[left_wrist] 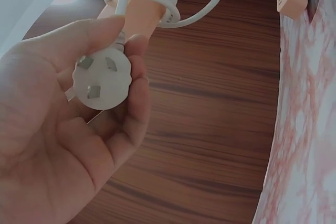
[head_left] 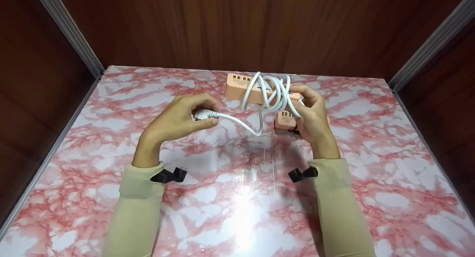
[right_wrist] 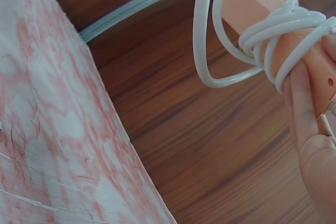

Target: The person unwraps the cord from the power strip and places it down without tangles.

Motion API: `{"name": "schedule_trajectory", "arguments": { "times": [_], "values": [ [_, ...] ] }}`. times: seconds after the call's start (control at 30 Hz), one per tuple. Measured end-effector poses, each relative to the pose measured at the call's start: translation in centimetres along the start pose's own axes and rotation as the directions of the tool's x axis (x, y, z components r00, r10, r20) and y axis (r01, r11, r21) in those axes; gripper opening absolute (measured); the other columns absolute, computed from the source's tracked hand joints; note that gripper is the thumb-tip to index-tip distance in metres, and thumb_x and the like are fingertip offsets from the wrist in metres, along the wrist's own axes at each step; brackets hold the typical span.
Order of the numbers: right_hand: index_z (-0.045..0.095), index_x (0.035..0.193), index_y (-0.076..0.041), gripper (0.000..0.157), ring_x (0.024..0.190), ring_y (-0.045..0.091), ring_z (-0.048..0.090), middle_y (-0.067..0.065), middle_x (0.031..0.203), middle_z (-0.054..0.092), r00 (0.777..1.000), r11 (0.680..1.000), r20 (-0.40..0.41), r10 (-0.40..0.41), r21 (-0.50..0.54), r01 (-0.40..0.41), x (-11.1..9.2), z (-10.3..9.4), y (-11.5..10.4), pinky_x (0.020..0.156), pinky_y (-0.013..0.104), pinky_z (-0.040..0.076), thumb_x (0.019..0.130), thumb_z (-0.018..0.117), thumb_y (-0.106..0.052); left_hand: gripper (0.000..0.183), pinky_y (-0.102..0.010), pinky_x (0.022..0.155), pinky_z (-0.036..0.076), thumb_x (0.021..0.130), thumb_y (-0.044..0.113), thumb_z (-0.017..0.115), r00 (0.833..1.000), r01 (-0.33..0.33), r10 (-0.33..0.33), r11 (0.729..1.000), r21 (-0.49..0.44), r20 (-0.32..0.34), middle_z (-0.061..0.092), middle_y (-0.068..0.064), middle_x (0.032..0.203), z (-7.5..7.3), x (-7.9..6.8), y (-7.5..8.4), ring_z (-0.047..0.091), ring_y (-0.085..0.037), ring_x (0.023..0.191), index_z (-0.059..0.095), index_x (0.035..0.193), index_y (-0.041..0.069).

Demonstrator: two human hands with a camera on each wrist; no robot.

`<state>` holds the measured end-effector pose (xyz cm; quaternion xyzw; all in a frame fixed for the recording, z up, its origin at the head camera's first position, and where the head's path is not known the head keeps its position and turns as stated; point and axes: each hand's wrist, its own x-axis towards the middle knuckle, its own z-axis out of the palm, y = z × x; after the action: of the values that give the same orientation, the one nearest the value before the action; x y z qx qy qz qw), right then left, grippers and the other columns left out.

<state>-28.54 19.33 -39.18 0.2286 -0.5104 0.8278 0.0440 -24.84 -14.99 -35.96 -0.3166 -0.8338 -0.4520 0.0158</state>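
Observation:
My right hand (head_left: pixel 313 114) grips one end of an orange power strip (head_left: pixel 237 90), held up above the table. Several turns of white cord (head_left: pixel 274 95) are wound around the strip, also seen across its body in the right wrist view. From the coil a free length of cord sags and runs left to a white three-pin plug (left_wrist: pixel 102 80). My left hand (head_left: pixel 182 116) pinches this plug between thumb and fingers, its flat metal pins facing the left wrist camera.
A second orange power strip (head_left: pixel 285 120) with black cord lies on the table behind my right hand, partly hidden by it. The red-and-white marbled table (head_left: pixel 207 197) is bordered by dark wood panels (head_left: pixel 237 30) at the back and sides.

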Motion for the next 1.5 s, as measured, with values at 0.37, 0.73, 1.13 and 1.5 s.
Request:
{"name": "schedule_trajectory", "arguments": {
  "times": [0.37, 0.73, 1.13, 1.5],
  "values": [
    [0.076, 0.105, -0.004, 0.019, 0.087, 0.016, 0.07, 0.011, 0.107, 0.07, 1.0, 1.0, 0.008, -0.007, 0.015, 0.007, 0.0, -0.1, 0.0, 0.075, 0.025, 0.059, 0.091, 0.074, 0.007, 0.013, -0.032, 0.08, 0.055, 0.098, 0.02, 0.08, 0.995, 0.013, -0.009, 0.999, -0.04, 0.095, 0.075, 0.003, 0.102, 0.2, 0.1, -0.8, 0.07, -0.015, 0.094, 0.075, 0.109, 0.016],
    [0.075, 0.106, -0.003, 0.022, 0.09, 0.019, 0.07, 0.011, 0.106, 0.069, 1.0, 0.999, -0.001, -0.003, 0.047, 0.003, -0.1, 0.1, -0.2, 0.081, 0.026, 0.06, 0.093, 0.066, 0.012, 0.01, -0.033, 0.082, 0.055, 0.098, 0.02, 0.08, 0.992, 0.044, -0.04, 0.999, -0.025, 0.121, 0.076, 0.003, 0.102, 0.5, 0.2, -1.4, 0.07, -0.014, 0.097, 0.077, 0.106, 0.016],
    [0.074, 0.103, -0.004, 0.02, 0.09, 0.016, 0.067, 0.01, 0.105, 0.068, 1.0, 0.999, -0.01, 0.002, 0.036, -0.001, -0.1, 0.1, -0.2, 0.079, 0.027, 0.06, 0.092, 0.067, 0.01, 0.009, -0.036, 0.088, 0.055, 0.095, 0.013, 0.077, 0.994, 0.055, -0.054, 0.998, -0.004, 0.093, 0.076, 0.005, 0.1, 0.6, 0.4, -1.9, 0.071, -0.013, 0.096, 0.078, 0.103, 0.018],
    [0.074, 0.103, -0.004, 0.018, 0.091, 0.018, 0.068, 0.011, 0.105, 0.067, 1.0, 0.998, -0.003, 0.0, 0.058, 0.0, -0.1, 0.1, -0.2, 0.08, 0.028, 0.06, 0.091, 0.072, 0.008, 0.01, -0.036, 0.087, 0.056, 0.094, 0.011, 0.077, 0.993, 0.064, -0.063, 0.998, -0.008, 0.097, 0.077, 0.003, 0.101, 0.8, 0.5, -2.8, 0.071, -0.014, 0.096, 0.078, 0.101, 0.018]
  ]
}}
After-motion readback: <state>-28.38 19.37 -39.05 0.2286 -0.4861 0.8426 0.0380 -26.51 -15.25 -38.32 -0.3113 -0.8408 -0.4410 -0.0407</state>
